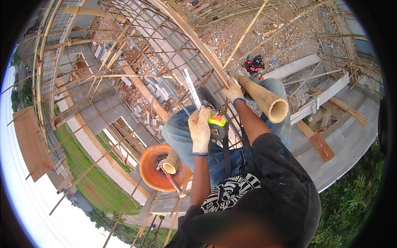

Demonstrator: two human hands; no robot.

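Two-handed now, clamping white strip (191,87) beside tape (219,127) in left hand (199,129), likely light, springy, best gripped low, and clasping plank (209,55) with right hand (234,92)!

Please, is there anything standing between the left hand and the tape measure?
Nothing visible does, apart from the pale glove on the left hand. The hand is right against the tape measure, with its white blade drawn out.
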